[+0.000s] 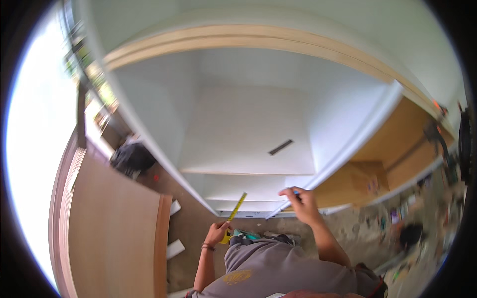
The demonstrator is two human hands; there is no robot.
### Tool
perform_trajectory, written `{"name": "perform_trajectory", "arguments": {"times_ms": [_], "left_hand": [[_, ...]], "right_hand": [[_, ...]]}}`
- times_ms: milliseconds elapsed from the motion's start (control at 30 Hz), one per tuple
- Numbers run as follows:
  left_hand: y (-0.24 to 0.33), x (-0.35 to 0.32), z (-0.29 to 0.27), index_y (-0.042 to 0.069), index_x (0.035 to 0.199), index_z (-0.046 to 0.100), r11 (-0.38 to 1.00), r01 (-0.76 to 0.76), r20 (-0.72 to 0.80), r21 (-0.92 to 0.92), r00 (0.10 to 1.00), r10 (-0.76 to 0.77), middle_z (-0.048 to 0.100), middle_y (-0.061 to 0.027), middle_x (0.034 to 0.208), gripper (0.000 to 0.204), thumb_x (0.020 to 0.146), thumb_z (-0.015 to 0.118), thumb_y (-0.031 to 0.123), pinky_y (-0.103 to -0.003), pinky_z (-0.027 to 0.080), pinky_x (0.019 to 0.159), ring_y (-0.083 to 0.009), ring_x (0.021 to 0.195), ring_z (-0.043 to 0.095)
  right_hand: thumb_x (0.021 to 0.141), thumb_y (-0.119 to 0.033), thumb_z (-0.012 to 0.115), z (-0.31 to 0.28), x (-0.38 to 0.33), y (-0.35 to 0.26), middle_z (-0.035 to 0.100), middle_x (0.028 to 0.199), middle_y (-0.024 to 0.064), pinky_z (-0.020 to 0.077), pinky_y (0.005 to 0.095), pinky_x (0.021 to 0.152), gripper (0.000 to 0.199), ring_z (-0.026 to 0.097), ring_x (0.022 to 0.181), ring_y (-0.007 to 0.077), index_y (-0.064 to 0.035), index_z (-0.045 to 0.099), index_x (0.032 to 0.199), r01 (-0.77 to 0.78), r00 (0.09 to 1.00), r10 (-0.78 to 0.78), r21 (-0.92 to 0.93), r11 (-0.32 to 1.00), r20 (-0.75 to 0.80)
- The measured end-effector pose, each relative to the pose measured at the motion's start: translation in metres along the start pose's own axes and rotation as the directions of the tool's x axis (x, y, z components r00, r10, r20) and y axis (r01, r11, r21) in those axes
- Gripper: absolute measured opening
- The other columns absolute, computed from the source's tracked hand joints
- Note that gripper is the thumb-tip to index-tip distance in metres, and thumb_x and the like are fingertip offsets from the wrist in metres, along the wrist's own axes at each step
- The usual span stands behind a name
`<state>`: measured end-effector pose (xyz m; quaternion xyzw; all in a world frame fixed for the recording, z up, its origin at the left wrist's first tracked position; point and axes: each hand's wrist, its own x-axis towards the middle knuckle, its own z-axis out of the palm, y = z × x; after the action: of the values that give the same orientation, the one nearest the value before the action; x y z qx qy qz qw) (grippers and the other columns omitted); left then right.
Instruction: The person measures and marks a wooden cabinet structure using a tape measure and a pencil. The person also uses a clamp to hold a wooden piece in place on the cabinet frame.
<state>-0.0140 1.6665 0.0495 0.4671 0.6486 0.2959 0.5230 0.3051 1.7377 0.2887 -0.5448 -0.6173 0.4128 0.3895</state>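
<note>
- White surfaces are being presented by a tall open cabinet (338, 94), and its inside is being divided by shelves; the uppermost shelf (233, 129) inside the opening is being occupied by one small thing only.
- To the left, a broad wood-toned panel (109, 213) is being seen, well apart from both hands.
- To the right, a brown-lined compartment (417, 124) is being bordered by the cabinet's white side; a brown flat-faced piece (367, 181) is being contained there, but whether it is a box cannot be told.
- The right hand (304, 205) is being held up near the cabinet's right front edge, its fingers being bent narrowly.
- The left hand (217, 233) is being placed lower and nearer to the body, and by it a yellow tape measure (235, 212) is being gripped.
- The long blade of this tape is being pointed forward and rightward, to the lower shelves; its free end is being left untouched between the hands.
- A dark strip (281, 147) is being supported by the uppermost shelf, slanting, beyond both hands, the right one being nearer.
- By the right fingers a small bluish item (296, 193) is being held; its kind cannot be told.
</note>
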Motion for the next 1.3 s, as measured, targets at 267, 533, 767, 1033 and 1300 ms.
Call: {"name": "perform_trajectory", "arguments": {"times_ms": [267,533,767,1033,1300], "left_hand": [[0.253,-0.034,-0.039,0.000,0.087,0.075,0.848,-0.506,0.244,0.160,0.852,0.463,0.060,-0.0079,0.062,0.029,0.100,0.066,0.023,-0.032,0.044,0.055,-0.0124,0.057,0.053],[0.418,-0.059,-0.048,-0.003,0.089,0.074,0.503,-0.788,0.458,0.356,0.616,0.641,0.058,-0.0067,0.063,0.022,0.098,0.066,0.016,-0.030,0.042,0.054,-0.0093,0.059,0.052],[0.511,-0.070,-0.045,-0.001,0.089,0.075,0.276,-0.801,0.271,0.532,0.470,0.840,0.058,-0.0114,0.060,0.025,0.094,0.075,0.024,-0.033,0.042,0.052,-0.0179,0.050,0.051],[0.563,-0.074,-0.062,-0.003,0.080,0.071,0.114,-0.604,0.100,0.789,0.308,0.946,0.056,-0.0057,0.059,0.041,0.096,0.074,0.034,-0.031,0.041,0.052,-0.0120,0.051,0.049],[0.583,-0.074,-0.034,-0.001,0.076,0.076,0.097,-0.429,-0.010,0.898,0.199,0.980,0.061,-0.0082,0.059,0.048,0.094,0.074,0.044,-0.034,0.041,0.050,-0.0184,0.048,0.052]], "right_hand": [[0.096,-0.027,0.075,0.001,-0.019,-0.013,0.055,0.074,-0.0032,0.0380,0.0237,0.054,0.030,0.044,0.060,0.0042,-0.0065,0.071,0.118,0.083,0.995,-0.075,0.123,0.989,-0.070],[0.094,-0.021,0.077,-0.057,-0.003,-0.085,0.070,0.089,0.0031,0.0360,0.0221,0.053,0.025,0.048,0.059,0.0021,0.0009,0.074,0.106,0.288,0.952,-0.187,0.508,0.812,-0.241],[0.089,-0.017,0.077,-0.150,0.018,-0.129,0.060,0.074,-0.0013,0.0211,0.0218,0.044,0.016,0.031,0.048,0.0009,-0.0057,0.066,0.085,0.557,0.763,-0.107,0.565,0.608,-0.638],[0.087,-0.015,0.076,-0.262,0.032,-0.141,0.060,0.074,-0.0020,0.0212,0.0222,0.044,0.013,0.032,0.050,0.0012,-0.0051,0.067,0.086,0.605,0.673,-0.126,0.445,0.660,-0.729],[0.084,-0.027,0.079,-0.293,0.045,-0.165,0.063,0.073,-0.0003,0.0249,0.0230,0.046,0.024,0.036,0.051,0.0032,-0.0071,0.067,0.082,0.454,0.675,-0.181,0.209,0.866,-0.715]]}}
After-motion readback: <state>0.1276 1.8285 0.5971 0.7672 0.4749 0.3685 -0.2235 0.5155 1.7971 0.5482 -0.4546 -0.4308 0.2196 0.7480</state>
